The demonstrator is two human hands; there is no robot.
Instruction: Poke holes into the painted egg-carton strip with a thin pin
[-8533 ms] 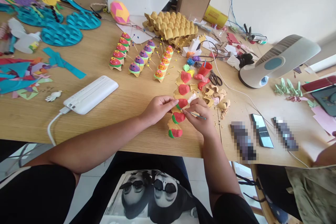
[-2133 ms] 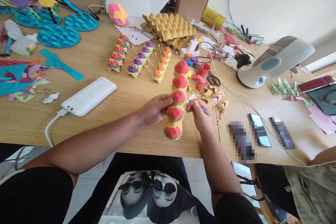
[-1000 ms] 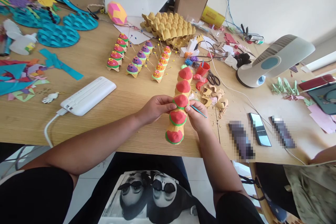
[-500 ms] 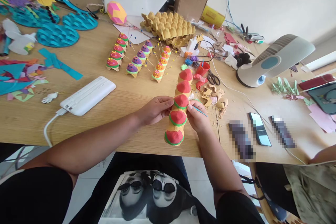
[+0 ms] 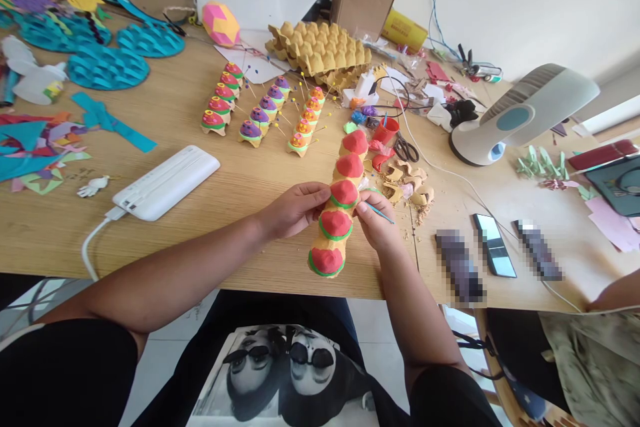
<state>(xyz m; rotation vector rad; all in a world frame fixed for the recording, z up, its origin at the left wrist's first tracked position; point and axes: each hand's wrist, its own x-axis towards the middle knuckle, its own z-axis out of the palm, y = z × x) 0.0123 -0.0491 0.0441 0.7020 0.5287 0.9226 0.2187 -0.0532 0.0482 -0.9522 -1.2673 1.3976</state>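
Between my hands is an egg carton strip (image 5: 336,224), a row of cups capped in red clay with green bands on the near ones. My left hand (image 5: 301,209) pinches its left edge, thumb on top. My right hand (image 5: 379,219) grips the right edge and also keeps a thin blue stick-like tool (image 5: 379,213) between its fingers. The strip is held over the table's front part, its near end tilted toward me. Beyond it stand three decorated strips: a red one (image 5: 220,105), a purple one (image 5: 259,117) and an orange one (image 5: 303,125), with pins stuck around them.
A white power bank (image 5: 167,181) with a cable lies left. Scissors (image 5: 406,147), a red cup (image 5: 386,130) and torn carton scraps (image 5: 407,180) sit right of the strip. Egg trays (image 5: 320,47) are behind. A fan (image 5: 520,117) and a phone (image 5: 495,245) are farther right, near another person's arm (image 5: 617,290).
The near end of the held strip has swung slightly left, and the strip has turned a little in my hands. Both hands keep their grip almost in place.
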